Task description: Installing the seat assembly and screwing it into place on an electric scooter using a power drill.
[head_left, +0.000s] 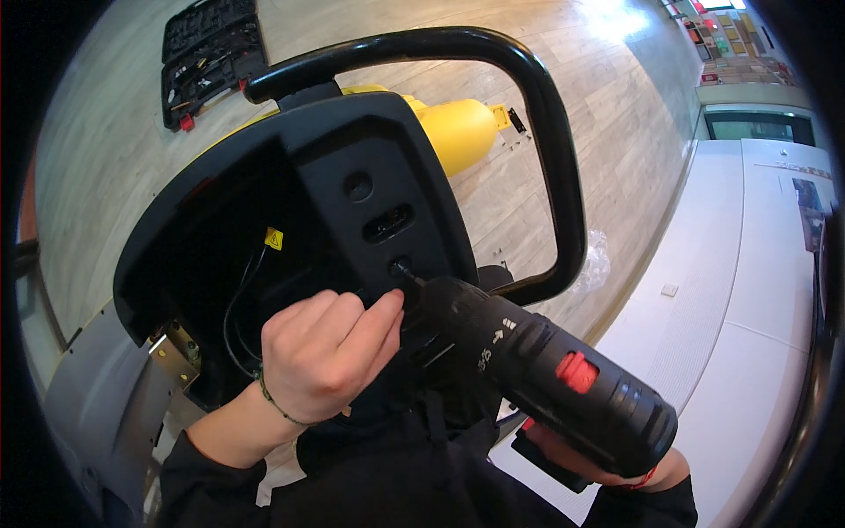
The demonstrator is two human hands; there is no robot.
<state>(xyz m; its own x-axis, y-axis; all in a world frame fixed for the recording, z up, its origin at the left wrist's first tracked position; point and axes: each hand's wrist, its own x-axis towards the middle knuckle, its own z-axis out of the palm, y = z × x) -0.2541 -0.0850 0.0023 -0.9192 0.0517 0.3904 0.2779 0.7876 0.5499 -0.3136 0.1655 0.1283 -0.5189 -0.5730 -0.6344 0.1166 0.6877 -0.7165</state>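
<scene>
My right hand is wrapped round the grip of a black cordless drill with a red switch on top. Its bit points into a round recess in a black plastic panel. Close beside the bit, my left hand is closed with curled fingers, and whatever they pinch is hidden. Further up the panel are a second round recess and an oblong slot. A black tubular handle loops round the panel's far and right sides. Inside the panel's hollow, a thin cable carries a yellow warning tag.
An open black tool case lies on the wooden floor at the far left. Beyond the panel is a yellow moulded part, with small hardware nearby. A clear plastic bag lies near white cabinets. A metal bracket and grey shell are left.
</scene>
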